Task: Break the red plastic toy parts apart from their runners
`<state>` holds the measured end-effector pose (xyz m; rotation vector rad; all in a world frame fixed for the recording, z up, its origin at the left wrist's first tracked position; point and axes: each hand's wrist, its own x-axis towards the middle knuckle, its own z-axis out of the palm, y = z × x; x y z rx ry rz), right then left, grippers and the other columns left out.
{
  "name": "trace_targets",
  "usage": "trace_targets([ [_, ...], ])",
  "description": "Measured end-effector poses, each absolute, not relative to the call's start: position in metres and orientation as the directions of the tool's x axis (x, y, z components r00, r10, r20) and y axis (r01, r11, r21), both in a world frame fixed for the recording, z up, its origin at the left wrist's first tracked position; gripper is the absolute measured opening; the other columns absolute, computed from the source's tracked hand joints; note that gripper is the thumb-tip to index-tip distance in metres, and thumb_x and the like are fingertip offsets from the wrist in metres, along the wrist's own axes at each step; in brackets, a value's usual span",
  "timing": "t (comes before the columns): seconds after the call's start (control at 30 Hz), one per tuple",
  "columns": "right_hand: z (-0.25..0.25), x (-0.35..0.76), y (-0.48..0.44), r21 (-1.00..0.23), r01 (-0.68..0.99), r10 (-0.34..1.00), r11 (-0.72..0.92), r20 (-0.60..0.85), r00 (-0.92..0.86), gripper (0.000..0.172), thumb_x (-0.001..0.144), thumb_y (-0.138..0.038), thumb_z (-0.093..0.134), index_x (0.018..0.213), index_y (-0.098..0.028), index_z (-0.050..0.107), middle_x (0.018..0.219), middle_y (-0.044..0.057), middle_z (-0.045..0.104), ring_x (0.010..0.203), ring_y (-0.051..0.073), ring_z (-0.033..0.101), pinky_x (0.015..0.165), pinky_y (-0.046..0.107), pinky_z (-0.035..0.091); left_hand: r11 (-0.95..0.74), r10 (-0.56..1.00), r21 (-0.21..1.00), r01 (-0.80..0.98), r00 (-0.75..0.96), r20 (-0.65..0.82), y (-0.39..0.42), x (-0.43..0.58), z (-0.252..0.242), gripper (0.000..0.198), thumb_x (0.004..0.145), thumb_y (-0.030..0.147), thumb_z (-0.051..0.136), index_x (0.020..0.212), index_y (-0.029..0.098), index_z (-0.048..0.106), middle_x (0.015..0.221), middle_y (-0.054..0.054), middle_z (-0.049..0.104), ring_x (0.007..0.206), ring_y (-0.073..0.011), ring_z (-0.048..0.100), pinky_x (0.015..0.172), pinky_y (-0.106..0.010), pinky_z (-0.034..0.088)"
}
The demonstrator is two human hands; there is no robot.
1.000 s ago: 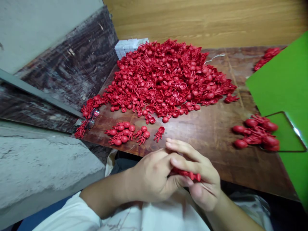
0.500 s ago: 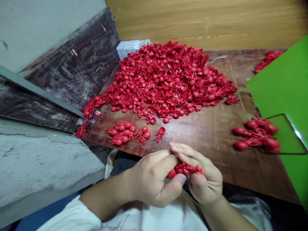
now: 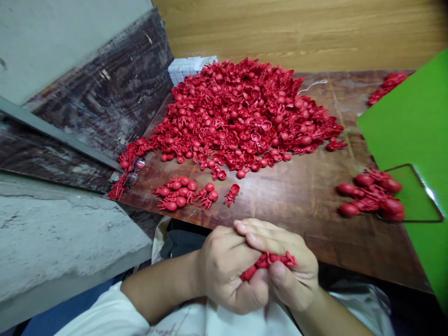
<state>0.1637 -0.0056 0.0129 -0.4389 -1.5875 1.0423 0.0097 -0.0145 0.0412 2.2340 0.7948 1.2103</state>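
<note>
Lighting: indoor, moderately bright, fairly even; source out of view. Glare: pale, soft sheen on the desk (image 3: 297,186); hard white glint on the metal frame (image 3: 430,192). Shadow: near-black beneath the desk's front edge; top right corner dark. Focus: toy pile (image 3: 245,112) fairly clear, finest detail smeared. Distortion: wide-angle, green board (image 3: 413,121) stretched toward the right edge.

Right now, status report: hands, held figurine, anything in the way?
Left hand, right hand together. Red figurine between them, partly hidden. Figurine pile beyond, untouched.
</note>
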Motion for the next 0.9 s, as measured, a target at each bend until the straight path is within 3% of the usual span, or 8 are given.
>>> trace_targets([
  [0.23, 0.011, 0.172, 0.011, -0.675, -0.014, 0.619, 0.738, 0.686, -0.383, 0.044, 0.095, -0.024, 0.056, 0.138, -0.013, 0.059, 0.120, 0.017, 0.074, 0.113, 0.028, 0.071, 0.091, 0.043, 0.062, -0.571, 0.729, 0.794, 0.208, 0.573, 0.374, -0.007, -0.006, 0.033, 0.017, 0.089, 0.023, 0.045, 0.097, 0.014, 0.056, 0.085, -0.013, 0.066, 0.081, -0.0230, 0.066, 0.080, -0.035, 0.057],
  [0.3, 0.011, 0.172, 0.013, -0.644, -0.016, 0.579, 0.765, 0.698, -0.421, 0.044, 0.095, -0.025, 0.057, 0.137, -0.011, 0.058, 0.115, 0.019, 0.075, 0.112, 0.028, 0.071, 0.091, 0.042, 0.062, -0.523, 0.731, 0.836, 0.166, 0.591, 0.340, -0.008, -0.009, 0.029, 0.016, 0.090, 0.023, 0.045, 0.097, 0.014, 0.055, 0.086, -0.014, 0.065, 0.085, -0.0239, 0.067, 0.084, -0.036, 0.056],
  [0.43, 0.014, 0.170, 0.011, -0.652, -0.028, 0.579, 0.758, 0.692, -0.430, 0.041, 0.095, -0.023, 0.056, 0.134, -0.011, 0.059, 0.107, 0.017, 0.078, 0.107, 0.027, 0.074, 0.088, 0.039, 0.064, -0.526, 0.694, 0.850, 0.035, 0.595, 0.405, -0.013, -0.008, 0.022, 0.022, 0.086, 0.025, 0.044, 0.103, 0.015, 0.053, 0.092, -0.015, 0.065, 0.094, -0.0269, 0.068, 0.091, -0.040, 0.055],
  [0.7, 0.022, 0.167, 0.008, -0.621, -0.016, 0.564, 0.784, 0.722, -0.401, 0.049, 0.084, -0.010, 0.058, 0.133, -0.013, 0.060, 0.099, 0.014, 0.080, 0.099, 0.026, 0.077, 0.084, 0.036, 0.066, -0.601, 0.700, 0.799, 0.031, 0.502, 0.508, -0.019, -0.001, 0.019, 0.031, 0.076, 0.018, 0.049, 0.106, 0.017, 0.055, 0.094, -0.013, 0.067, 0.096, -0.0249, 0.069, 0.091, -0.036, 0.056],
  [0.83, 0.014, 0.162, 0.010, -0.640, -0.052, 0.589, 0.766, 0.733, -0.340, 0.049, 0.081, -0.006, 0.057, 0.129, -0.012, 0.064, 0.099, 0.013, 0.080, 0.096, 0.026, 0.077, 0.081, 0.036, 0.066, -0.551, 0.714, 0.833, 0.059, 0.551, 0.433, -0.017, -0.007, 0.020, 0.026, 0.078, 0.022, 0.053, 0.103, 0.015, 0.057, 0.093, -0.013, 0.066, 0.095, -0.0249, 0.068, 0.093, -0.037, 0.056],
  [0.9, 0.002, 0.161, 0.012, -0.681, -0.059, 0.628, 0.730, 0.702, -0.335, 0.044, 0.085, -0.008, 0.055, 0.127, -0.013, 0.065, 0.104, 0.014, 0.079, 0.098, 0.025, 0.077, 0.083, 0.037, 0.065, -0.487, 0.732, 0.864, 0.127, 0.599, 0.324, -0.014, -0.013, 0.021, 0.027, 0.083, 0.027, 0.058, 0.106, 0.014, 0.058, 0.103, -0.015, 0.066, 0.104, -0.0255, 0.066, 0.099, -0.038, 0.053],
])
